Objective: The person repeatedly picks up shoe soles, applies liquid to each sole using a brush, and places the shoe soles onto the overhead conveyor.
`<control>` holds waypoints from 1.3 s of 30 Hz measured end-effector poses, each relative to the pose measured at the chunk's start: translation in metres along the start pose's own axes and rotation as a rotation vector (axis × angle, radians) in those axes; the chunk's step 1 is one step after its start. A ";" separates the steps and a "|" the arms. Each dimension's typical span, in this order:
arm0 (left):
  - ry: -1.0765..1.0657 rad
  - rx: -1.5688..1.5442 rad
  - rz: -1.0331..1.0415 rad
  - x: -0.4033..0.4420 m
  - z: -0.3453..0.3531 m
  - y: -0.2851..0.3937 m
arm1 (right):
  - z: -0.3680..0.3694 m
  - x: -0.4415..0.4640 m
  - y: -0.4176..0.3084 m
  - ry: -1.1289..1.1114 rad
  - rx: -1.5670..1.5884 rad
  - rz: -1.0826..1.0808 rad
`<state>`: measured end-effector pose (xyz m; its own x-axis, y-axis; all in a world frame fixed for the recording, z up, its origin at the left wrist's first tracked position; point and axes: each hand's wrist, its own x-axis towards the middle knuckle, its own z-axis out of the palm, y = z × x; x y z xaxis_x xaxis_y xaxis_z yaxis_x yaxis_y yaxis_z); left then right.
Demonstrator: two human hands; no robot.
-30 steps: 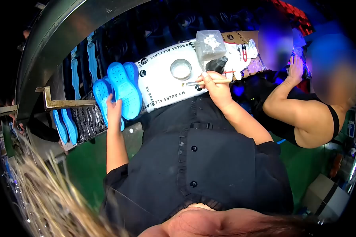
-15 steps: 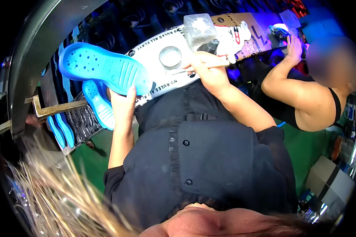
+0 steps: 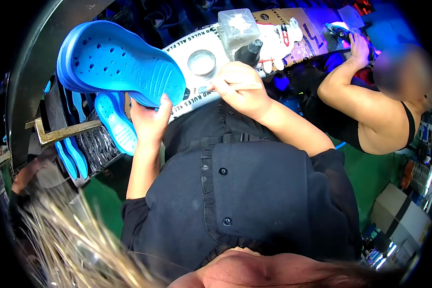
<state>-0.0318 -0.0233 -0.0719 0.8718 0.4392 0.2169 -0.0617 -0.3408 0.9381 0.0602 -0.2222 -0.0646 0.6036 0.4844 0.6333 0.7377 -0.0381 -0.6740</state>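
Note:
My left hand (image 3: pixel 151 115) grips the heel end of a bright blue shoe sole (image 3: pixel 115 57) with small holes and a ribbed heel. Its raised rim and side wall show, and it is tilted up above the table's left end. In my right hand (image 3: pixel 242 89) is a thin brush (image 3: pixel 247 87), pinched between the fingers. The brush tip points left, just right of the sole's heel, apart from it as far as I can see. Beyond that hand stands a round clear cup (image 3: pixel 201 63) with pale contents. A second blue sole (image 3: pixel 116 126) lies below the held one.
A clear plastic box (image 3: pixel 237 30), a black bottle (image 3: pixel 249 53) and a white glove (image 3: pixel 283 42) lie on the printed white table cover (image 3: pixel 177 50). A metal bracket (image 3: pixel 69 132) juts in at left, near more blue soles (image 3: pixel 77 156). A co-worker (image 3: pixel 369 105) sits at right.
The held sole has tilted and come closer, so its rim and side now show. My right hand with the brush has shifted slightly left.

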 end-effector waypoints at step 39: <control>0.061 0.104 0.223 0.000 0.006 -0.008 | 0.009 0.000 0.002 -0.083 0.032 -0.084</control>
<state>-0.0278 -0.0258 -0.0809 0.8111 0.3917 0.4344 -0.1961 -0.5176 0.8329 0.0590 -0.2145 -0.0686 0.5115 0.5557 0.6554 0.7740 0.0333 -0.6323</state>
